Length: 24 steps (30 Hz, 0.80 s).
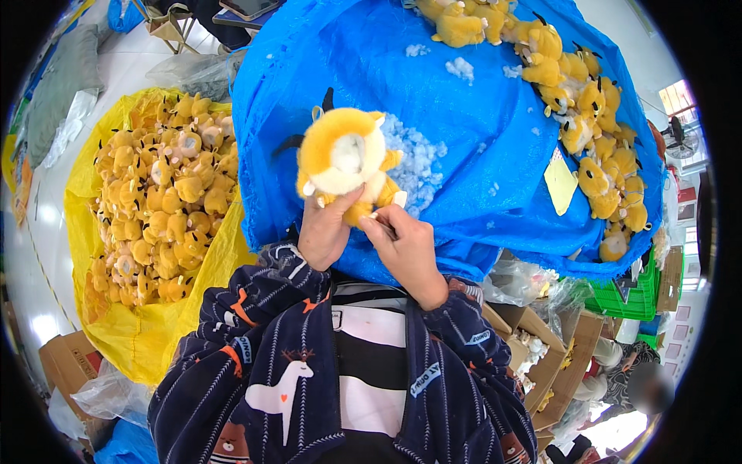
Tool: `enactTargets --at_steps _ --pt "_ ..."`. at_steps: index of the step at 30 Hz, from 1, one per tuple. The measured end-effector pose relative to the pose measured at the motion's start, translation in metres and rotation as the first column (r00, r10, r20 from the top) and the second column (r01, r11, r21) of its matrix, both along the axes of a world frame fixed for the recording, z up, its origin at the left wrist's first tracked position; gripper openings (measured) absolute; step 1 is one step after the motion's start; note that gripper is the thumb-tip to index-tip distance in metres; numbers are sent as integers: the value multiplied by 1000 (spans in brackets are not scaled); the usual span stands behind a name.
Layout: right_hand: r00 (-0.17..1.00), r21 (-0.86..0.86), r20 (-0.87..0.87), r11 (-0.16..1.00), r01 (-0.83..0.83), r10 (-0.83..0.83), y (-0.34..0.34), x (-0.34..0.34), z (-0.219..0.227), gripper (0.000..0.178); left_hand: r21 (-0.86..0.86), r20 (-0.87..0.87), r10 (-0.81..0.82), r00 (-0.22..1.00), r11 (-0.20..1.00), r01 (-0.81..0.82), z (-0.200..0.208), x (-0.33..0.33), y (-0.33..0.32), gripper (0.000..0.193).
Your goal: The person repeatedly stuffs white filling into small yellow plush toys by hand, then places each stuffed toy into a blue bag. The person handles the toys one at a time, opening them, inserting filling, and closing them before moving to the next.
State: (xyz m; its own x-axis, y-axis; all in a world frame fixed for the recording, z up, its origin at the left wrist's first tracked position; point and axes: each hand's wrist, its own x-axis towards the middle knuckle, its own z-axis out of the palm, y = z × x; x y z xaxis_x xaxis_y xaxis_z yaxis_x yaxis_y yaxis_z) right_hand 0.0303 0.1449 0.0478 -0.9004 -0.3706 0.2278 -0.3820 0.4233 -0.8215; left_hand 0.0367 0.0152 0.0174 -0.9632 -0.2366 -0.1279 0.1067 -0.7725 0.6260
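Over the blue sheet I hold a yellow-and-cream plush animal (318,151) upright. Its round face has a pale hole in the middle, and dark pointed bits stick out at its top and left side. My left hand (325,234) is closed around its lower body, thumb on the front. The fingers of my right hand (408,249) pinch together at its lower right leg; whether they hold anything besides the plush is hidden. Just right of the toy lies a heap of white fibre stuffing (421,170).
The blue sheet (479,139) covers the work surface, with several plush animals (591,131) along its right edge and a pale yellow card (560,182). To the left, a yellow sack (85,201) is full of similar plush. Cardboard boxes (576,359) and a green crate (645,290) stand lower right.
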Motion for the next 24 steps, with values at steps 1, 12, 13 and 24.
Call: enactTargets --at_steps 1,12,13,24 --pt "993 -71 120 998 1 8 2 2 7 15 90 21 -66 998 994 63 -1 -2 -6 40" --pt "960 -125 -176 973 197 -217 8 -7 5 12 322 116 -263 958 922 214 -2 -5 -11 36" --pt "956 -108 -198 974 198 -216 8 -9 5 8 311 131 -260 957 927 210 -2 -4 -11 36" --pt "989 -167 -10 975 145 -149 30 -7 1 24 498 95 -351 932 827 261 -15 -5 -19 34"
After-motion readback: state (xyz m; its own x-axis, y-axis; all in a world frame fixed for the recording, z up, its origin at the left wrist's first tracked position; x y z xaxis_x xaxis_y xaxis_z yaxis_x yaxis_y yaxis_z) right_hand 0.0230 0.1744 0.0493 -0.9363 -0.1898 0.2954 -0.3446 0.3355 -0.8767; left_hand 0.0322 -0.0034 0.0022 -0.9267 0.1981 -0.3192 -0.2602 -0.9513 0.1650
